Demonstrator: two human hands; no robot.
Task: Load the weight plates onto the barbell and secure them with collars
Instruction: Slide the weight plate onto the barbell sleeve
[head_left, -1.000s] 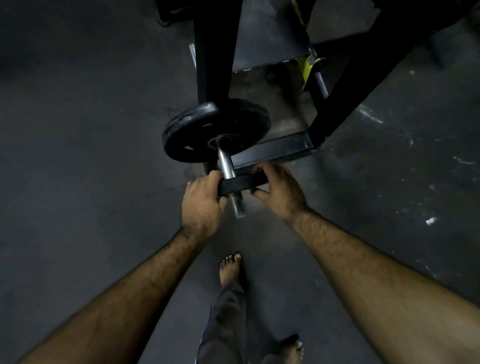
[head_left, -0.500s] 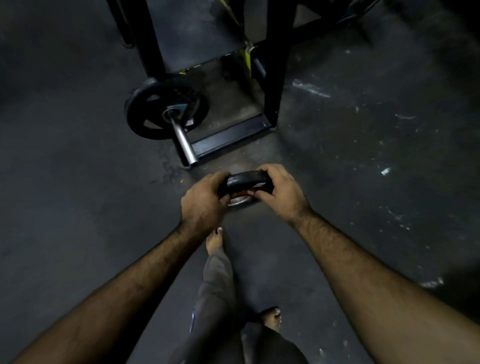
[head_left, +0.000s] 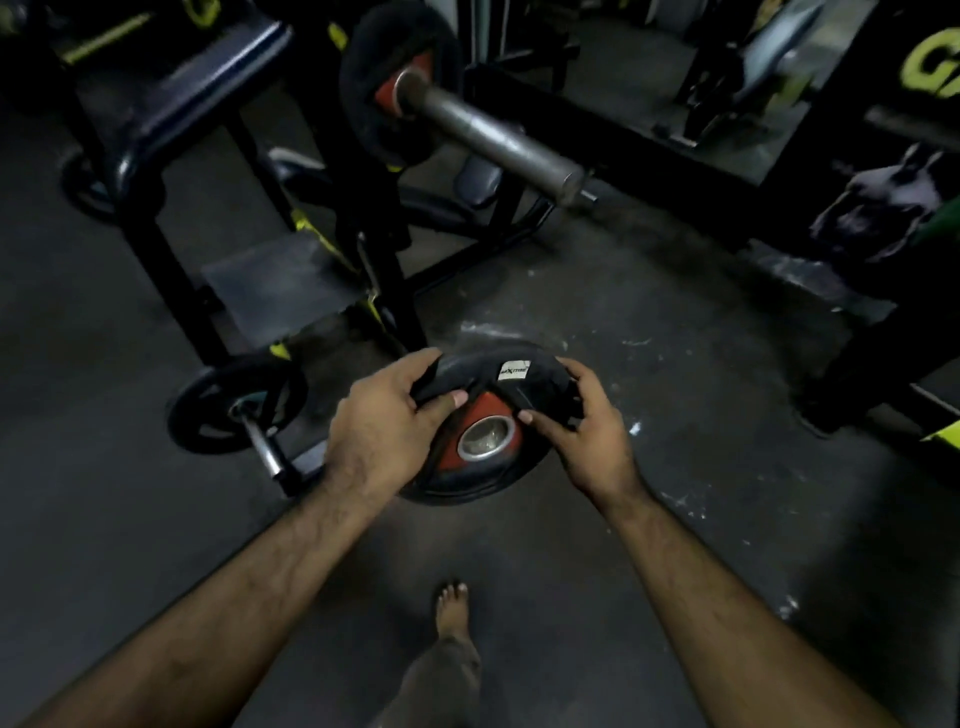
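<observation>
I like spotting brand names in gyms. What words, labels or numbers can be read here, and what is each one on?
White sticker on the weight plate held in both hands: a dark logo, too blurred to read.
"G" in large yellow-green print on the black frame at top right: only this first letter shows, the rest is cut off.
Yellow-green mark at top left: cut off, unreadable.
No numbers can be read on any plate.

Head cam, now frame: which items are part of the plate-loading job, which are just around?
Job:
- weight plate, gripped by left hand and right hand
- barbell sleeve, one loaded plate on it

Just around:
- storage peg carrying a small plate
- bench pad
- floor
</observation>
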